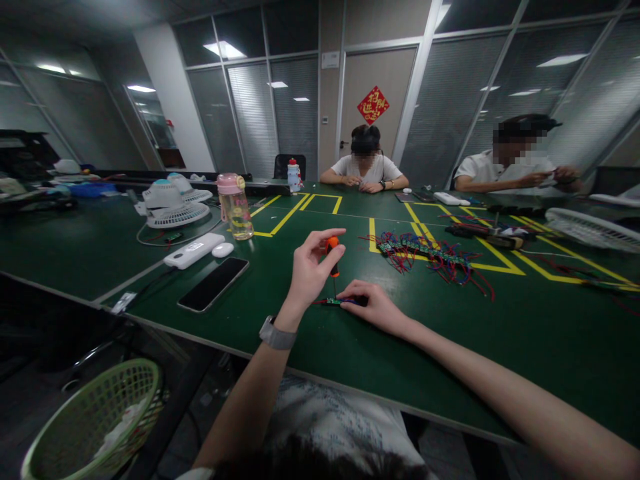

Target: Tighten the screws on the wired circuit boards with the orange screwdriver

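Upright in my left hand (310, 267) is a screwdriver (332, 248) with an orange and black handle, gripped between thumb and fingers. Its thin shaft points straight down, the tip meeting a small green circuit board (331, 302) on the table. My right hand (369, 304) rests low on the table with its fingers pinched at the board's right end, where dark wires show. A red wire leaves the board on the left. What exactly the right fingertips press on is partly hidden.
A row of wired circuit boards (425, 252) lies right of my hands on the green table (400, 387). To the left are a phone (214, 284), a white power strip (194, 251), a bottle (235, 208) and fans (175, 203). Two people sit opposite. A green basket (95, 413) stands below.
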### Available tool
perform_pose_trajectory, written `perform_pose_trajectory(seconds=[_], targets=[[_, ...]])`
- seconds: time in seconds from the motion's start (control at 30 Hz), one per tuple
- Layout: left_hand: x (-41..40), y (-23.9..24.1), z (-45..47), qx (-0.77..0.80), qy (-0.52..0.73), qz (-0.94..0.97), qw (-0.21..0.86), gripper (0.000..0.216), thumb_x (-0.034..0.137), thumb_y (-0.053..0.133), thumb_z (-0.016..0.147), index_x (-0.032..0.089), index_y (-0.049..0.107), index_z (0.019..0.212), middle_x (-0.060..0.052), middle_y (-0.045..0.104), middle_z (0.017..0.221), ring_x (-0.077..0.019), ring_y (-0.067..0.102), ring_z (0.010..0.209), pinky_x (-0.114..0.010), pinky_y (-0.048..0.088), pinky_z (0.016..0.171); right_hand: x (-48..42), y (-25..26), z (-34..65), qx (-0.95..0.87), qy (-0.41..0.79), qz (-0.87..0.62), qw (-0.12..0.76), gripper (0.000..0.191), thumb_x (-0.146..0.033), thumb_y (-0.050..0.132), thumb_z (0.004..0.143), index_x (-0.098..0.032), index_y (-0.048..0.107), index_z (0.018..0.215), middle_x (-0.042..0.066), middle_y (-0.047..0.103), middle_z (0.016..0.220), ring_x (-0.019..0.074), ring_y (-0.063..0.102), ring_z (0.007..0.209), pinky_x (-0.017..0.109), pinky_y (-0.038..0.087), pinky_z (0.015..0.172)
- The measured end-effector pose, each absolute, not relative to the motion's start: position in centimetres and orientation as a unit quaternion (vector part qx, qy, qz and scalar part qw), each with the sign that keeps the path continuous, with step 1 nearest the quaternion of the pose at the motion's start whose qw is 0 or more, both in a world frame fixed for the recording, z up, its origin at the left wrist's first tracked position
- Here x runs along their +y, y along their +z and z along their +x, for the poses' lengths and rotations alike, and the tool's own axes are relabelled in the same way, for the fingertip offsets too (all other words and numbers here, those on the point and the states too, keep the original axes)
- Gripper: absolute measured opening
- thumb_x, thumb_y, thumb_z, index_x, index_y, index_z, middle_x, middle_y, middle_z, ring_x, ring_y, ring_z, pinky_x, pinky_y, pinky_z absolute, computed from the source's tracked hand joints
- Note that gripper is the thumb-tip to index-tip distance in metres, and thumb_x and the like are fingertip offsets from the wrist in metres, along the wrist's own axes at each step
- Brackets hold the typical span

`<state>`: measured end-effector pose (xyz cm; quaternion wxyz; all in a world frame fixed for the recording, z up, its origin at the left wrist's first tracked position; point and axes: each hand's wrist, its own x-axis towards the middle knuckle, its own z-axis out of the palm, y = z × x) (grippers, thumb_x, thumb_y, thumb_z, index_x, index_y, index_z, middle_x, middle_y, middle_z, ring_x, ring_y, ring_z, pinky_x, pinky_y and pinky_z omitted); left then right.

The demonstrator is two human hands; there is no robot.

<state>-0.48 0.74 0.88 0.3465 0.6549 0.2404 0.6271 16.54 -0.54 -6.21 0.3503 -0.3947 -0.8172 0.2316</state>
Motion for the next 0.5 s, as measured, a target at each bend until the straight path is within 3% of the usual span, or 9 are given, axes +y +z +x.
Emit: perform_pose_trajectory(seconds=[0.07,0.17,0.27,0.4,0.5], targets=[[0.71,0.92,-0.62,0.249,0.631,0.663,0.316,0.023,0.025,0.064,0.081,0.02,0.07,0.103,-0.005,0.062,0.103,-0.0137,0.061,0.089,-0.024,0.051,0.08,-0.55,-6.21,16.56,-0.817,0.232,-0.394,0.351,0.015,-0.021,0.064,0.082,-0.017,0.074,0.092,0.006,0.067,0.085,0.0168,0.062,0.079,0.03,0.049,0.073],[0.9,0.8,-0.58,0.209,0.626,0.65,0.378,0.028,0.027,0.051,0.09,0.023,0.066,0.113,-0.007,0.058,0.122,-0.0169,0.062,0.101,-0.029,0.052,0.086,-0.54,-6.22,16.57,-0.818,0.232,-0.394,0.351,0.015,-0.021,0.064,0.082,-0.018,0.074,0.093,0.006,0.067,0.085,0.017,0.062,0.079,0.03,0.049,0.072],[1.07,0.69,-0.38,0.194,0.619,0.628,0.431,0.033,0.028,0.051,0.09,0.023,0.06,0.122,-0.007,0.064,0.114,-0.017,0.065,0.093,-0.032,0.054,0.082,-0.51,-6.26,16.56,-0.816,0.233,-0.395,0.351,0.016,-0.02,0.064,0.081,-0.017,0.074,0.093,0.006,0.067,0.086,0.0173,0.062,0.079,0.031,0.049,0.074],[1.04,0.76,-0.41,0.261,0.648,0.632,0.336,0.026,0.028,0.066,0.081,0.022,0.068,0.106,-0.003,0.064,0.095,-0.0123,0.062,0.081,-0.024,0.053,0.073,-0.48,-6.29,16.56,-0.816,0.232,-0.398,0.349,0.015,-0.021,0.064,0.081,-0.018,0.074,0.093,0.006,0.067,0.086,0.0174,0.062,0.079,0.031,0.05,0.074],[1.03,0.75,-0.48,0.256,0.649,0.643,0.314,0.023,0.03,0.059,0.086,0.023,0.069,0.105,-0.006,0.06,0.112,-0.0143,0.061,0.096,-0.024,0.052,0.08,-0.49,-6.27,16.59,-0.817,0.229,-0.397,0.349,0.016,-0.022,0.064,0.082,-0.018,0.074,0.093,0.006,0.067,0.086,0.0172,0.062,0.079,0.031,0.05,0.073]])
